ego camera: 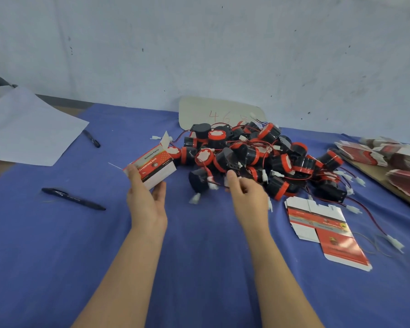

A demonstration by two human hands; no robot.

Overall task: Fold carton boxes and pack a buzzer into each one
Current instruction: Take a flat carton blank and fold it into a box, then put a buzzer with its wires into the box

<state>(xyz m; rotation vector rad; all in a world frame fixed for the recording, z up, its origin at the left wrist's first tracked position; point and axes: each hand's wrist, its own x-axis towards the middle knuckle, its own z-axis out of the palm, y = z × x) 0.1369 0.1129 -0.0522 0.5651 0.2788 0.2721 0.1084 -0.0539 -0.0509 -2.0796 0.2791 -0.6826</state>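
Observation:
My left hand [146, 200] grips a folded red and white carton box [154, 166] from below, its top flap standing open toward the pile. A heap of black and red buzzers [260, 157] with red wires and white plugs lies in the middle of the blue cloth. My right hand [246, 192] reaches into the near edge of the heap, fingers loosely curled beside a black buzzer [199, 179]; whether it grasps anything is blurred. A flat unfolded carton [327, 230] lies to the right of that hand.
Two black pens [72, 198] [92, 138] lie on the cloth at left, near a white paper sheet [29, 131]. Stacks of flat cartons [388, 155] sit on a board at far right. A pale card [218, 112] leans on the wall behind the heap.

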